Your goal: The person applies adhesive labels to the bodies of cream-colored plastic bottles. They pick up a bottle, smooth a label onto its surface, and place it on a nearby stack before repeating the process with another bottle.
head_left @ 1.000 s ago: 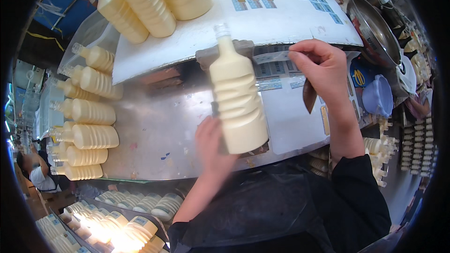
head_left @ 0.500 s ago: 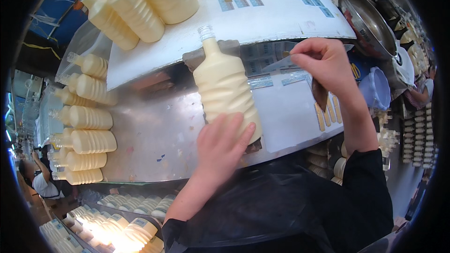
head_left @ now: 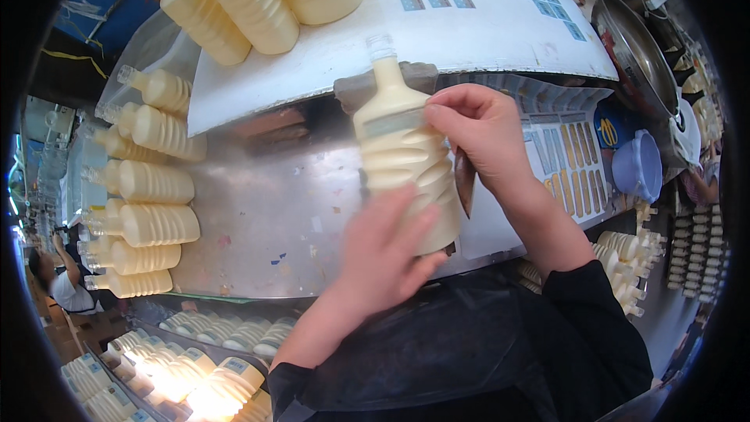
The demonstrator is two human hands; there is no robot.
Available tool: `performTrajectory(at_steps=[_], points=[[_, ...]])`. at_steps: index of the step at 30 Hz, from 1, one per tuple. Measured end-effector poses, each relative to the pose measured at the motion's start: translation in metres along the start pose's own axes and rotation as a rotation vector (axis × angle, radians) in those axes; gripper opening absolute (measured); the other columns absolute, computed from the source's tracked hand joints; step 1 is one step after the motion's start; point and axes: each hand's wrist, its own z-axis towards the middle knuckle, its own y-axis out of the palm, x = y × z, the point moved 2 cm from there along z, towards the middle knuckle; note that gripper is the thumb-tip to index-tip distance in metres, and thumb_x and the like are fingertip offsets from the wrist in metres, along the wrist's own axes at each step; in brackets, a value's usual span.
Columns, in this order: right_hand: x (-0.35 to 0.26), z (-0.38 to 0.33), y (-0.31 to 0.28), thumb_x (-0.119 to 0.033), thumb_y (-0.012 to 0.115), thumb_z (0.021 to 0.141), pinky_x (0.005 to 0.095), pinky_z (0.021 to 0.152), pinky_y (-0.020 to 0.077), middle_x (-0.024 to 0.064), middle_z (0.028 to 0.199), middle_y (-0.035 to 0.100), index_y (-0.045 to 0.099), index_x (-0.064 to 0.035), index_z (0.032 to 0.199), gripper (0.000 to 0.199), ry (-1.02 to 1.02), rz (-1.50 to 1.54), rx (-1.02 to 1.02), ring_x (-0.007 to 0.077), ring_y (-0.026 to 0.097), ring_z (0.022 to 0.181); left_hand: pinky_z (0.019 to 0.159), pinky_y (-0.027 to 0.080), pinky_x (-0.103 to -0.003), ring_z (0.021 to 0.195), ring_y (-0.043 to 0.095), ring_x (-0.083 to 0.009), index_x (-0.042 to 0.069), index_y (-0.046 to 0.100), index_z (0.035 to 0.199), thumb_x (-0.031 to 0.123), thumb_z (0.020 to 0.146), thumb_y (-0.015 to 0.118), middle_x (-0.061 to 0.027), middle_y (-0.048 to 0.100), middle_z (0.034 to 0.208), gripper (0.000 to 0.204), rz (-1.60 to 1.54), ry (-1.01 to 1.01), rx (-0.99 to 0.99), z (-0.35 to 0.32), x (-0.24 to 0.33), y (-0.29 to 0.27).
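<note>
- So the table (head_left: 258, 227) is bare metal, shiny but scuffed, with little flecks of colour stuck to it.
- White board (head_left: 500, 31) behind it: flat, matte, with a ragged front edge.
- Label sheet (head_left: 574, 160) on my right: rows of thin gold and blue strips. My arm's swung off it, so way more of it shows now.
- Bottle (head_left: 410, 164) is right in front of me, lying down, neck pointing away. Creamy body, wavy ridges, smooth shoulder, clear threaded mouth.
- Left hand (head_left: 383, 246) is over the bottle's lower half, fingers spread, not wrapped round anything. It's a blur, so can't tell if I'm pressing.
- Right hand (head_left: 488, 129) has come in from the right; thumb and finger pinch the strip's end.
- Grey block (head_left: 355, 94) by the bottle's neck, lumpy and dull.
- Strip (head_left: 391, 123), thin and see-through: half a second ago it's out beside the bottle, now it's across its upper face, just below the shoulder. So I'd say it's at the placing stage, my end not released yet.
</note>
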Motion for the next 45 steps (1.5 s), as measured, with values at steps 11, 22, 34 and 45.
performTrajectory(at_steps=[11,22,34,45], points=[[0.003,-0.003,0.003,-0.007,0.075,0.09,0.0171,0.055,0.0403,-0.0009,0.079,0.07,0.074,-0.0009,0.098,0.01,0.001,0.062,0.036,0.0008,0.054,0.061,0.089,0.051,-0.029,0.102,0.061,-0.0128,0.001,0.062,0.125,0.024,0.097,0.072,-0.0082,0.065,0.115,0.038,-0.867,-0.886,0.385,0.062,-0.073,0.018],[0.003,0.001,0.001,-0.006,0.076,0.089,0.0171,0.057,0.0417,-0.0008,0.083,0.071,0.074,-0.0014,0.098,0.01,0.009,0.057,-0.002,0.001,0.056,0.064,0.088,0.053,-0.029,0.099,0.063,-0.0122,0.001,0.061,0.121,0.018,0.098,0.071,-0.008,0.067,0.112,0.03,-0.959,-0.883,0.442,0.059,-0.076,0.023],[0.02,0.014,-0.016,-0.008,0.072,0.094,0.0171,0.054,0.0403,-0.0032,0.08,0.063,0.068,-0.0019,0.109,0.017,0.101,0.083,-0.051,0.0004,0.053,0.062,0.092,0.052,-0.029,0.103,0.062,-0.0112,0.0,0.06,0.124,0.016,0.101,0.066,-0.0082,0.067,0.115,0.028,-0.964,-0.859,0.436,0.058,-0.076,0.024],[0.026,0.015,-0.009,-0.02,0.07,0.099,0.0184,0.069,0.0447,-0.0032,0.087,0.06,0.059,-0.0028,0.124,0.032,0.085,-0.092,-0.139,0.0017,0.055,0.077,0.094,0.052,-0.028,0.105,0.062,-0.0118,0.001,0.06,0.132,0.013,0.105,0.061,-0.0076,0.066,0.119,0.03,-1.057,-0.895,0.454,0.055,-0.077,0.025]])
